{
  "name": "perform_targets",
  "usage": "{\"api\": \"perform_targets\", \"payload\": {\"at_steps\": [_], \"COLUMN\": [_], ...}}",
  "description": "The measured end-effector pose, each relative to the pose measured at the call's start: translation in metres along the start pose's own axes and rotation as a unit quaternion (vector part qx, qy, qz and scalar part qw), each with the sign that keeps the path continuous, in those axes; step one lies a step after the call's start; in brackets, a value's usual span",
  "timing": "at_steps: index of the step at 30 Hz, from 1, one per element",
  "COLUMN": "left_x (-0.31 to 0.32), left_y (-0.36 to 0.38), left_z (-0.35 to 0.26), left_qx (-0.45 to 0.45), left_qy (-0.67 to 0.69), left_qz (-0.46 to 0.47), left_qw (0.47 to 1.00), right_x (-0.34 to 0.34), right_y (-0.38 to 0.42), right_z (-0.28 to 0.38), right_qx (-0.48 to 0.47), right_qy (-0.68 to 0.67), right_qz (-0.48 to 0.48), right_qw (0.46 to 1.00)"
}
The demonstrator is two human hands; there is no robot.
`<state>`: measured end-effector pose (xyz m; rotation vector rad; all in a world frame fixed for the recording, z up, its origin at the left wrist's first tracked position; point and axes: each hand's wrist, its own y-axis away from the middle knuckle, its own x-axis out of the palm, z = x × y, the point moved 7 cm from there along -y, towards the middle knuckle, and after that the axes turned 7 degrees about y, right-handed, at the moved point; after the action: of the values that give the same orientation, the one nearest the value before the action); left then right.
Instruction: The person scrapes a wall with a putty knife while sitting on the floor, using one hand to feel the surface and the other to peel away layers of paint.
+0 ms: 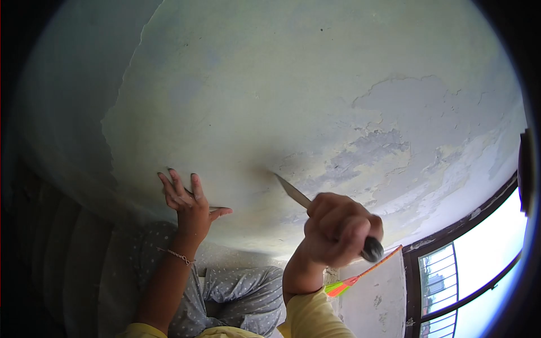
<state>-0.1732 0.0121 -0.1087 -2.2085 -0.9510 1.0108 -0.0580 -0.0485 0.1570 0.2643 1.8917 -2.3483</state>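
My right hand (344,228) is wrapped round the dark handle of a scraper (293,191), right of centre. The scraper's metal blade points up and left, its tip at or just off the wall; contact cannot be made out. Left of it, my left hand (190,200) is spread with its fingers apart against the pale wall (225,112), holding nothing. Rough, flaking patches (366,152) of paint mark the wall beyond the blade.
A window (445,276) with a dark frame and bars stands at the lower right. An orange and green object (342,286) on a thin stick is behind my right forearm. My legs in grey dotted trousers (242,287) are below.
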Motion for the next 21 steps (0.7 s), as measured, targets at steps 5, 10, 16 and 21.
{"api": "perform_targets", "payload": {"at_steps": [5, 10, 16, 21], "left_x": [0.000, 0.001, 0.000, 0.001], "left_y": [0.006, 0.003, 0.004, 0.006], "left_z": [0.004, 0.005, 0.004, 0.006], "left_qx": [-0.010, -0.009, -0.007, -0.010], "left_qy": [0.025, 0.030, 0.023, 0.039], "left_qz": [0.005, 0.005, 0.009, 0.003], "left_qw": [1.000, 0.999, 1.000, 0.999], "right_x": [-0.013, -0.014, -0.003, -0.003], "right_y": [-0.008, -0.011, -0.009, -0.007], "right_z": [-0.013, 0.027, 0.005, 0.013], "right_qx": [0.013, -0.057, -0.029, -0.068], "right_qy": [-0.051, -0.063, -0.001, 0.031], "right_qz": [-0.034, -0.045, -0.013, -0.019], "right_qw": [0.998, 0.995, 1.000, 0.997]}}
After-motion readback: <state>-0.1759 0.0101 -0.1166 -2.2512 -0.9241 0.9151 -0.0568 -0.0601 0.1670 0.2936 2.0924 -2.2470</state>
